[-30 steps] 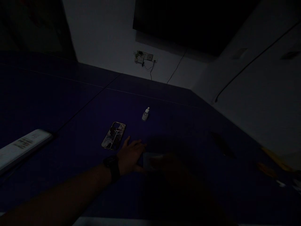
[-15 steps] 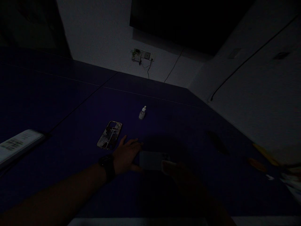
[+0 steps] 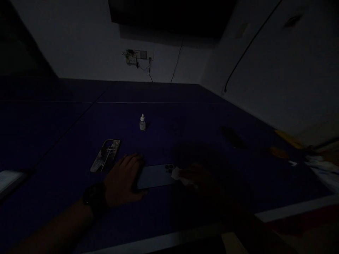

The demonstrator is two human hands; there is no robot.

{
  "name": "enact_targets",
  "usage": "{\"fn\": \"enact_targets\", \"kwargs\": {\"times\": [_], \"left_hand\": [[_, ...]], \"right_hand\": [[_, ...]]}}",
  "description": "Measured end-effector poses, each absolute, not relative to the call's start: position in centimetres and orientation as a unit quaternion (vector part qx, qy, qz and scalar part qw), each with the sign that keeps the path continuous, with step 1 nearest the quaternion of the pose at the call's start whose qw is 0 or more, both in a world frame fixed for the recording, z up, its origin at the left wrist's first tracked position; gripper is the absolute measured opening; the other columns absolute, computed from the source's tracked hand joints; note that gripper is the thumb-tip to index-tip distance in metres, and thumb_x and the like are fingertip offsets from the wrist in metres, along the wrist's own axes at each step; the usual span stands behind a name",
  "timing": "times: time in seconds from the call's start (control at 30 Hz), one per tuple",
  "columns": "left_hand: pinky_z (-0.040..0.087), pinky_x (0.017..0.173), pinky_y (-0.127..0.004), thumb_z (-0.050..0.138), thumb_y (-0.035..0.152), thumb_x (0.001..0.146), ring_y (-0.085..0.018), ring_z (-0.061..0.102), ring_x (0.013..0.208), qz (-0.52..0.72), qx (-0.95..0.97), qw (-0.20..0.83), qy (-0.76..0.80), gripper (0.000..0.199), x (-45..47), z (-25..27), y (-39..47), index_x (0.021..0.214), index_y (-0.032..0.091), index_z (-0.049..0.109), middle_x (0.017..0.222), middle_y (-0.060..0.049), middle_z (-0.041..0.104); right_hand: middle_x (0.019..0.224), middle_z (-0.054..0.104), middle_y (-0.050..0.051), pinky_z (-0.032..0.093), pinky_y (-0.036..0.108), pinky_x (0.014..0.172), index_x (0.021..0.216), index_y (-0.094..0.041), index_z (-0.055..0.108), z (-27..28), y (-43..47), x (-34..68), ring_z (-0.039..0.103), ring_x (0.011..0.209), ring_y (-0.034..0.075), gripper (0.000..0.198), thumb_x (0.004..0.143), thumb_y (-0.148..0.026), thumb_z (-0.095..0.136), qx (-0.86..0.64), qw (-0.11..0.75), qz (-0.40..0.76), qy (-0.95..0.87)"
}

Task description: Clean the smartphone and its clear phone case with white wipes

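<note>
A pale smartphone (image 3: 155, 176) lies back side up on the dark blue tabletop, its camera lenses at the right end. My left hand (image 3: 123, 180), with a dark watch on the wrist, grips the phone's left end between thumb and fingers. In my right hand (image 3: 198, 178), closed and mostly in shadow, is a crumpled white tissue (image 3: 182, 176) beside the phone's camera end. To the left of my left hand rests a phone case (image 3: 106, 155) with a printed picture. Farther back stands a small dropper bottle (image 3: 142, 124) with a white top.
A white box-like object (image 3: 10, 180) sits at the left edge. Toward the right lie a dark flat item (image 3: 233, 137), an orange item (image 3: 279, 152) and a yellow one (image 3: 288, 138). Wall sockets (image 3: 137, 55) with cables are behind the table (image 3: 180, 116).
My view has turned and levelled, so things sit farther left in it. My right hand with the tissue has drawn back from over the phone to its right end. My left hand stays at the left end.
</note>
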State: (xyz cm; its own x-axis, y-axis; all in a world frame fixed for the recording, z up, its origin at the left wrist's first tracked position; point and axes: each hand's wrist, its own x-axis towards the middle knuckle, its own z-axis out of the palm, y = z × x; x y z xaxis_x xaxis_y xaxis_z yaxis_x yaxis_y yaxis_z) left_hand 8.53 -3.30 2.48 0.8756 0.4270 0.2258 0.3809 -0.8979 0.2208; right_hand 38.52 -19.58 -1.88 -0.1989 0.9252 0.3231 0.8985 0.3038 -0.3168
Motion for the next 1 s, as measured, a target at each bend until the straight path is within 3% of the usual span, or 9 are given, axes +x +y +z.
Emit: {"fn": "enact_targets", "kwargs": {"times": [0.1,0.23,0.4,0.57,0.7,1.0], "left_hand": [[0.042,0.109,-0.054,0.077,0.060,0.072,-0.038,0.048,0.131,0.132,0.966,0.107,0.196,0.084,9.8,2.9,-4.2,0.139,0.021,0.046,0.142,-0.013,0.054],[0.049,0.098,-0.050,0.084,0.050,0.070,-0.034,0.056,0.116,0.104,0.961,0.143,0.214,0.076,11.9,3.2,-4.8,0.133,0.024,0.051,0.133,-0.010,0.058],[0.049,0.093,-0.047,0.089,0.041,0.067,-0.030,0.058,0.108,0.115,0.946,0.203,0.223,0.069,13.2,2.7,-4.6,0.127,0.027,0.057,0.123,-0.006,0.061],[0.049,0.095,-0.045,0.089,0.041,0.069,-0.029,0.056,0.111,0.112,0.937,0.235,0.233,0.073,12.8,2.2,-4.7,0.133,0.029,0.055,0.125,-0.005,0.060],[0.049,0.095,-0.045,0.084,0.044,0.074,-0.030,0.055,0.114,0.113,0.946,0.220,0.210,0.071,12.7,2.3,-4.6,0.135,0.028,0.053,0.129,-0.007,0.058],[0.049,0.088,-0.049,0.069,0.053,0.086,-0.033,0.054,0.108,0.120,0.973,0.120,0.154,0.063,12.8,1.7,-4.5,0.135,0.017,0.052,0.127,-0.014,0.057]], "right_hand": [[0.105,0.071,0.011,0.052,0.044,0.086,0.108,-0.021,0.069,-0.7,-18.6,39.5,0.064,0.096,0.026,0.030,0.081,-0.015,0.058,-0.607,0.265,0.018,-0.749],[0.101,0.066,0.009,0.053,0.037,0.078,0.110,-0.019,0.065,1.5,-16.0,41.0,0.064,0.087,0.022,0.029,0.083,-0.015,0.055,-0.613,0.317,0.066,-0.720],[0.116,0.061,0.011,0.050,0.038,0.091,0.115,-0.019,0.067,2.2,-12.5,40.3,0.060,0.108,0.022,0.031,0.088,-0.015,0.053,-0.482,0.285,0.175,-0.810],[0.119,0.063,0.012,0.049,0.040,0.094,0.124,-0.019,0.065,0.9,-12.0,39.6,0.058,0.110,0.024,0.033,0.093,-0.025,0.056,-0.454,0.230,0.228,-0.830],[0.118,0.063,0.010,0.048,0.038,0.093,0.124,-0.020,0.065,0.8,-12.0,39.1,0.058,0.108,0.023,0.031,0.097,-0.026,0.052,-0.454,0.241,0.244,-0.822],[0.106,0.069,0.011,0.049,0.039,0.084,0.114,-0.017,0.068,1.9,-11.9,39.2,0.061,0.096,0.024,0.033,0.082,-0.012,0.059,-0.461,0.208,0.148,-0.850]]}}
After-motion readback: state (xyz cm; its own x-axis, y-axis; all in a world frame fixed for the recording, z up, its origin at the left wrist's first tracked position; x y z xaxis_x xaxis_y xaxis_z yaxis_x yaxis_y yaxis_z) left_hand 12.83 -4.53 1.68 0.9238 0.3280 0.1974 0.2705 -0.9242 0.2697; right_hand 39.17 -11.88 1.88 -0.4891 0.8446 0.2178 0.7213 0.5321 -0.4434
